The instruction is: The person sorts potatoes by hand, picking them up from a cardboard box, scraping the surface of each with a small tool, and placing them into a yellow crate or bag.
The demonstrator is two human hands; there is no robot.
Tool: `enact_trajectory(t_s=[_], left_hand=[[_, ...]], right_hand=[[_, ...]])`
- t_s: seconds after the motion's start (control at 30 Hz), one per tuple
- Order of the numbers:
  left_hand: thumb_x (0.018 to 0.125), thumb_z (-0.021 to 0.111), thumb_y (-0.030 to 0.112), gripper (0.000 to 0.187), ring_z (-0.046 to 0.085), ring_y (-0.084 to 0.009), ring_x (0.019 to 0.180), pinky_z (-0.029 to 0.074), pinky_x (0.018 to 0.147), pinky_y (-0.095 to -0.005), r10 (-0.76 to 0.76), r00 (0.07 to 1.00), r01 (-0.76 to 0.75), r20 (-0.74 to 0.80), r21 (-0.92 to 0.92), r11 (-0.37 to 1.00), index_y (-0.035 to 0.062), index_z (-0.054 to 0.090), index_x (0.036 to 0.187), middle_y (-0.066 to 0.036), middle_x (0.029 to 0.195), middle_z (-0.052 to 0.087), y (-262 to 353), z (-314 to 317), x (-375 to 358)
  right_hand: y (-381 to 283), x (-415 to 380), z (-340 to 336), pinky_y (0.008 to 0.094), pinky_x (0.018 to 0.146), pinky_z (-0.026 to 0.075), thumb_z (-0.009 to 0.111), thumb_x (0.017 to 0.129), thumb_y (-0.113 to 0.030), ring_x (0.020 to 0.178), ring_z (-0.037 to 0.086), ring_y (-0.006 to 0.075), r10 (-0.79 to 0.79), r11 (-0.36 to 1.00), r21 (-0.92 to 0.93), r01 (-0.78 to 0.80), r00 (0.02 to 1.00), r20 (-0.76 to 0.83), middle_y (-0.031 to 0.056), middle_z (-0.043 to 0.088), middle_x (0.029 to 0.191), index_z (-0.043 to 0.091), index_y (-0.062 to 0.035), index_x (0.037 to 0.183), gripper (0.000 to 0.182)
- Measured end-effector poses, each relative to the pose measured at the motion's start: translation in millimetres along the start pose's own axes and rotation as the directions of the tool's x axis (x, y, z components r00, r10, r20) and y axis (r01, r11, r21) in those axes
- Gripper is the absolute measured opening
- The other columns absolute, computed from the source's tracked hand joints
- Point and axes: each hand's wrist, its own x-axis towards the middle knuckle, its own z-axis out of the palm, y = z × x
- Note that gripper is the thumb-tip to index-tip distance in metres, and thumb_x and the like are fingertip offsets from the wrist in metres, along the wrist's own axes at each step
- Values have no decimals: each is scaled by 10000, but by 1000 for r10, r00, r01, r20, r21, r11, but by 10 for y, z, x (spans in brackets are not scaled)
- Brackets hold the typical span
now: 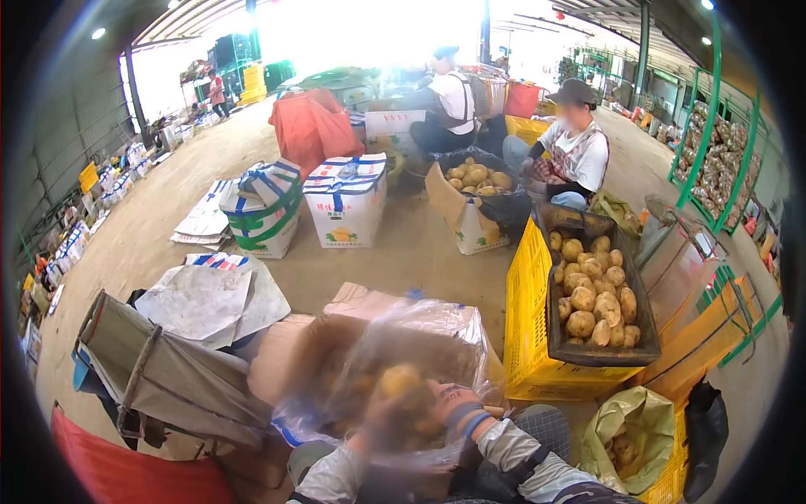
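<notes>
In front of me stands an open cardboard box point(290, 357) with a clear plastic liner point(437, 323) spread over its rim. Potatoes lie inside, partly hidden by the plastic and by blur. My left hand point(382, 420) is smeared by motion over the box, with a yellow potato point(400, 380) at its fingertips. Close to the right of that potato, my right hand point(456, 403) wears a printed work glove with a grey-blue cuff. Its fingers curl down into the box, and what they hold is hidden.
At right, a black tray of potatoes point(600, 290) sits on a yellow crate point(529, 319). A green sack point(625, 412) holds more potatoes. A grey fabric-sided frame point(189, 378) stands left. White printed cartons point(346, 206) stand ahead, near two seated people point(579, 151).
</notes>
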Motion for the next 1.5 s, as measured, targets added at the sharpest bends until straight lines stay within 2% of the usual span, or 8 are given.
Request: enact_trajectory(t_s=[0.57,0.77,0.97,1.17,1.27,1.33,1.4,1.5], left_hand=[[941,658,243,398,648,-197,982,557,822,-324,105,987,-110,117,37,993,42,553,1269,-83,1133,644,-89,-93,84],[974,597,396,466,605,-227,1089,524,918,-371,-43,971,133,235,-386,913,34,549,1264,-114,1193,608,-111,-131,85],[988,507,499,534,618,-242,1071,517,939,-373,-96,990,119,102,-254,960,35,566,1245,-114,1195,615,-77,-68,77],[1007,450,487,518,634,-241,1073,552,899,-380,347,916,-402,203,435,806,40,563,1245,-123,1204,612,-147,-201,102],[1033,418,404,472,623,-250,1110,542,927,-376,377,839,-484,392,221,847,24,532,1289,-123,1239,602,176,41,-4],[1017,471,237,443,554,-251,1232,454,1047,-366,68,928,146,367,-523,840,-8,471,1386,-142,1358,548,114,-69,52],[963,555,193,520,517,-239,1281,426,1080,-370,263,928,-321,264,209,924,-9,432,1426,-140,1408,517,-89,-403,248],[820,737,89,639,559,-207,1200,490,996,-336,47,987,-59,153,74,996,35,463,1394,-114,1324,562,43,-301,102]], right_hand=[[37,16,81,444,920,507,552,900,-405,1095,648,357,-38,993,-109,42,998,45,209,668,1167,534,-108,1283,485],[273,233,246,465,905,526,610,866,-392,1061,667,362,-18,1000,-8,17,991,-133,198,690,1116,573,-93,1187,440],[138,131,225,477,819,551,605,863,-389,1019,685,367,-76,990,-123,68,995,-67,211,695,1093,590,-88,1147,413],[339,171,-32,452,937,492,592,898,-356,1135,621,336,154,986,80,-143,977,-145,165,662,1194,592,-97,1203,400],[427,314,123,452,1075,393,543,892,-534,1312,498,308,161,986,77,-150,973,-165,164,529,1406,503,-126,1370,630],[537,390,360,434,1136,325,488,895,-605,1385,413,275,145,989,28,-143,979,-140,136,414,1517,416,-144,1462,734],[518,365,198,433,1139,333,471,909,-580,1355,452,287,70,998,9,-70,991,-116,143,462,1485,486,-136,1423,679],[469,273,265,408,1042,433,595,889,-450,1225,556,316,-58,976,-218,14,979,-197,157,596,1318,551,-103,1354,582]])
